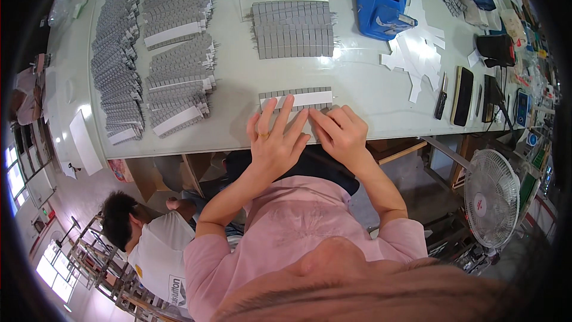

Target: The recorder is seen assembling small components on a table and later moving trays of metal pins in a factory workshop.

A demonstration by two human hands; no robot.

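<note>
A short row of grey rectangular pieces point(325, 90) lies near the table's front edge, with a white paper strip point(301, 99) along its top. My left hand point(277, 143) is open, its fingers spread and the fingertips resting on the strip and the row's near edge. My right hand point(341, 137) is closed beside it, fingers bent and pressed together at the strip's near edge. Whatever its fingertips pinch is too small to make out. Farther back, a larger block of joined grey pieces point(293, 30) lies flat, thin ends sticking out at both sides.
Long overlapping stacks of grey rows point(179, 65) cover the left side. A blue tape dispenser point(375, 6) stands at the back right, near white paper pieces point(417, 48). A knife point(441, 98) and a phone point(462, 95) lie right. A fan point(491, 198) and a seated person point(158, 241) are below.
</note>
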